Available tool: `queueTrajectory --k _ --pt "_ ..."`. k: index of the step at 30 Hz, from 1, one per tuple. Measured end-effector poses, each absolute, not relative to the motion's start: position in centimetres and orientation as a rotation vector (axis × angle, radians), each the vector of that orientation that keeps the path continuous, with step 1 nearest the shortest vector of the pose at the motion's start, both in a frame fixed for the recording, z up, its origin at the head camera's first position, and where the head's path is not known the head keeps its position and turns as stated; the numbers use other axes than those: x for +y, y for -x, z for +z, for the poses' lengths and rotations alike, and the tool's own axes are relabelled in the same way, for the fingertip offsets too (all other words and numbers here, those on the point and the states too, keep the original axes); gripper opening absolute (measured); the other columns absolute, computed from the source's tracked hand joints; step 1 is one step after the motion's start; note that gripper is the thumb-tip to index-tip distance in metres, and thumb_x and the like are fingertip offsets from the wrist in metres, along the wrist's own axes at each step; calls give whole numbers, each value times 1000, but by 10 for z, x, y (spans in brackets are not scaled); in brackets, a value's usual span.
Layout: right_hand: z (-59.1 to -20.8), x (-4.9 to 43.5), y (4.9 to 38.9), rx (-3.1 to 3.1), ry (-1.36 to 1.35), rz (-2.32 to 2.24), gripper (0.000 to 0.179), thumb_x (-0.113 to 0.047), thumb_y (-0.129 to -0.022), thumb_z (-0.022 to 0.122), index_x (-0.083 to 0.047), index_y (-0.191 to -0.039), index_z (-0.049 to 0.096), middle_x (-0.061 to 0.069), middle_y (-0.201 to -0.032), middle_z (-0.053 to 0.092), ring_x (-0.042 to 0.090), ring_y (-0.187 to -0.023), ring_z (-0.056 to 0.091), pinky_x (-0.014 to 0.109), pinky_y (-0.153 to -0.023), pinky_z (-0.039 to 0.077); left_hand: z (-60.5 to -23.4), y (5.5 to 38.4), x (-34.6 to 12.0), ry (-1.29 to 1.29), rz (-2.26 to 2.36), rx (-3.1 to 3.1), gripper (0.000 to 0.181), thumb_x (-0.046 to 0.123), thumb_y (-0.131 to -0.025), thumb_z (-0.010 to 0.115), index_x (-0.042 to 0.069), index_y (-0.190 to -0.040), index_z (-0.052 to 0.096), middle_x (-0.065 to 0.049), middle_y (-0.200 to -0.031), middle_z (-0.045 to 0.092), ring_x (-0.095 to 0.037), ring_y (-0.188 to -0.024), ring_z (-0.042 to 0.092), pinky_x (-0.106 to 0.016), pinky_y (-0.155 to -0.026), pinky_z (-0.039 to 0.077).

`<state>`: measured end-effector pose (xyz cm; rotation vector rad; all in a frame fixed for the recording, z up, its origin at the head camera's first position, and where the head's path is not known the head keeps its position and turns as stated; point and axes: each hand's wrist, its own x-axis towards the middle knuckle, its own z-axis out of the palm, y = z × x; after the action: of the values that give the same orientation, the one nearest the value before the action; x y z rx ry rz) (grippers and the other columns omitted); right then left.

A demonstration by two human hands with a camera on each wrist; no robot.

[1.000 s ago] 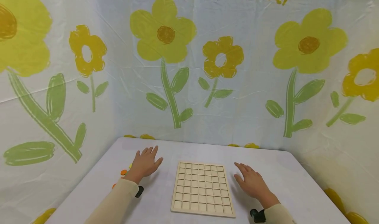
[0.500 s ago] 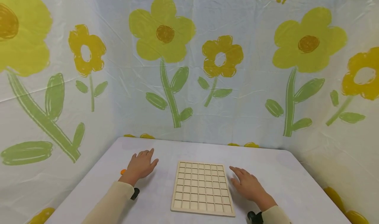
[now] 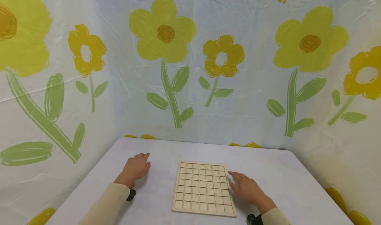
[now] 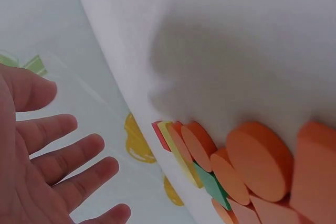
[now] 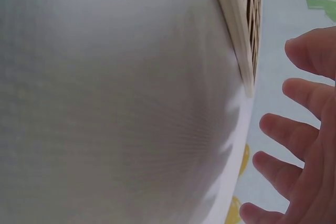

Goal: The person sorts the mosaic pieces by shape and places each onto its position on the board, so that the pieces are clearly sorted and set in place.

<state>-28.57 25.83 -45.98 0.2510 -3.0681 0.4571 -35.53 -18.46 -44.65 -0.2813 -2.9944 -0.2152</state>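
Observation:
A square-gridded wooden board [image 3: 203,189] lies flat in the middle of the table. To its left hovers my left hand [image 3: 135,167], palm down and holding nothing. The left wrist view shows that hand's fingers [image 4: 68,158] spread and relaxed, near a group of coloured pieces: an orange disc [image 4: 260,158], a green piece [image 4: 211,184], a yellow piece [image 4: 181,153] and a red piece [image 4: 161,136]. In the head view my left hand and forearm hide these pieces. My right hand [image 3: 247,188] is also without a thing, its fingertips right by the board's right edge.
The white table [image 3: 160,198] has rounded far corners. A fabric backdrop [image 3: 253,96] printed with yellow flowers surrounds it at the back and both sides. Dark wrist cameras, such as the one on the left wrist [image 3: 131,195], hang beneath both wrists.
My left hand has moved left and nearer to me, covering the coloured pieces seen beside it before. My right hand has shifted left and slightly nearer, up to the board. The board stays put.

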Motion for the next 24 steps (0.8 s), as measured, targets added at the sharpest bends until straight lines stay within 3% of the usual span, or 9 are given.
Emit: queueTrajectory --k 11,16,21,24 --pt "-463 253 285 -3129 -250 485 48 -29 -95 55 -13 -140 48 15 -141 51 39 -132 45 62 -104 34 -452 355 -202 280 -213 -2982 39 17 -91 51 0 -125 57 -17 -115 63 -36 -102 59 -56 -84 49" --pt "-467 253 289 -3163 -261 475 47 -29 -95 54 -14 -140 48 12 -141 52 40 -133 44 64 -105 32 -449 354 -210 261 -283 -3025 33 14 -89 50 1 -118 60 -12 -102 64 -29 -93 59 -53 -82 49" --pt "-469 254 290 -3194 -263 479 45 -28 -94 55 -16 -137 51 9 -141 53 41 -134 42 67 -105 28 -446 353 -216 204 -385 -3084 37 12 -89 48 -1 -122 58 -13 -106 64 -27 -91 58 -52 -86 50" --pt "-467 254 289 -3197 -277 491 44 -26 -93 56 -16 -136 53 8 -141 53 42 -135 41 68 -105 27 -445 352 -220 149 -502 -3127 33 12 -90 48 1 -119 59 -9 -94 64 -23 -80 56 -46 -80 51"
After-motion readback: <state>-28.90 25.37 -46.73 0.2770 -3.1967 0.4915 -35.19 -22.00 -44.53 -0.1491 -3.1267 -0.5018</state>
